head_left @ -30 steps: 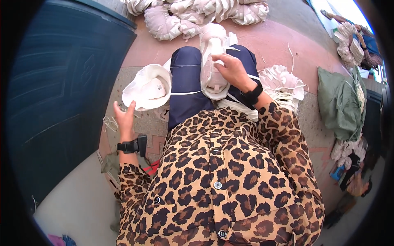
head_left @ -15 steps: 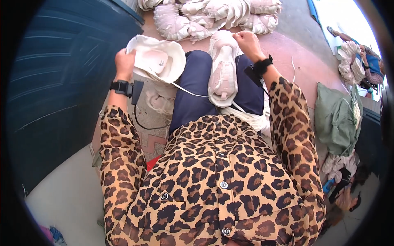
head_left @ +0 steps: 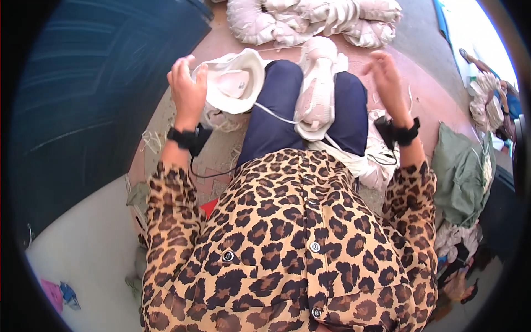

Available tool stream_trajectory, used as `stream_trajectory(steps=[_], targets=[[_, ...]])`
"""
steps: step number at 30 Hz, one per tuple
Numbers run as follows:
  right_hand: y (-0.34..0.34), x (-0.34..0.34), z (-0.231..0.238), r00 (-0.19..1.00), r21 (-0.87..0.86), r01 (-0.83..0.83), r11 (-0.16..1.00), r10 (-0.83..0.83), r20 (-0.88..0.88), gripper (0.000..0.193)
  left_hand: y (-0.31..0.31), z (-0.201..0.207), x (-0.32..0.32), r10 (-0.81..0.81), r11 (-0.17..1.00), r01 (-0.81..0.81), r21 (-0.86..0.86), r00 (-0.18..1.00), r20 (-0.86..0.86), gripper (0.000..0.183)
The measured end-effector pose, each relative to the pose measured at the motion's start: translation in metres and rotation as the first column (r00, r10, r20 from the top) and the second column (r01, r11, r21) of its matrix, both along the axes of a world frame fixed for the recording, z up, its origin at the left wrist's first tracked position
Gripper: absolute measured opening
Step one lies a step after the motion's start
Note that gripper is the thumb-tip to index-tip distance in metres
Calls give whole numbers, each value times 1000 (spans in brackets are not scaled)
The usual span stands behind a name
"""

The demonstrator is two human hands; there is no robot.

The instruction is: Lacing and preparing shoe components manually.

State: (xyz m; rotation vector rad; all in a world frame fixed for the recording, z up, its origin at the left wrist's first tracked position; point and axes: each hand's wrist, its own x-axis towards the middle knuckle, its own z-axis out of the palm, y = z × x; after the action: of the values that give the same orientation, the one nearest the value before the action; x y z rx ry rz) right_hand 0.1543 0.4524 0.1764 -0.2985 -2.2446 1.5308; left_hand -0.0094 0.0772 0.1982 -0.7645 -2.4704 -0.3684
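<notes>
Pale pink and white, the shoe (head_left: 316,91) lies lengthwise between your two thighs, with its rounded end pointing away from your body. Your left hand (head_left: 188,91) is raised to the left of your knees, with the fingers bent and the thumb standing well apart from them, so the hand is open. Its thumb comes beside the edge of the white cloth piece (head_left: 251,72), which is shaped like a bowl and has a pale pink patch inside; whether they touch, one cannot tell. From this piece a white strap (head_left: 275,115) crosses your left thigh (head_left: 271,130) toward the shoe. Your right hand (head_left: 385,83) is raised just to the right of your right knee (head_left: 351,94), looks blurred, and has its fingers loosely bent and partly open; whether a thin thread is between them, one cannot tell. Each of your wrists wears a black band. Beyond your knees, bundles of pale pieces (head_left: 312,25) lie on the pinkish floor (head_left: 251,47). To your right is a green bag (head_left: 462,174), and to your left a dark blue door (head_left: 99,94).
</notes>
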Motion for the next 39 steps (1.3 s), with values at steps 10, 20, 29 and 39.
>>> stream_trajectory(steps=[10,20,29,39], targets=[[-113,70,4,774,-33,-555,831,530,347,10,151,-9,103,-619,785,-377,492,-485,617,30],[-103,57,-26,908,-842,34,538,335,251,31,152,-19,129,-372,918,-4,395,-349,860,22],[-60,43,-16,973,-863,217,456,-173,153,18,156,-51,56,-395,913,304,271,496,773,20],[-77,25,-66,918,-87,162,983,-118,378,18,177,-69,71,-412,865,500,37,668,620,21]])
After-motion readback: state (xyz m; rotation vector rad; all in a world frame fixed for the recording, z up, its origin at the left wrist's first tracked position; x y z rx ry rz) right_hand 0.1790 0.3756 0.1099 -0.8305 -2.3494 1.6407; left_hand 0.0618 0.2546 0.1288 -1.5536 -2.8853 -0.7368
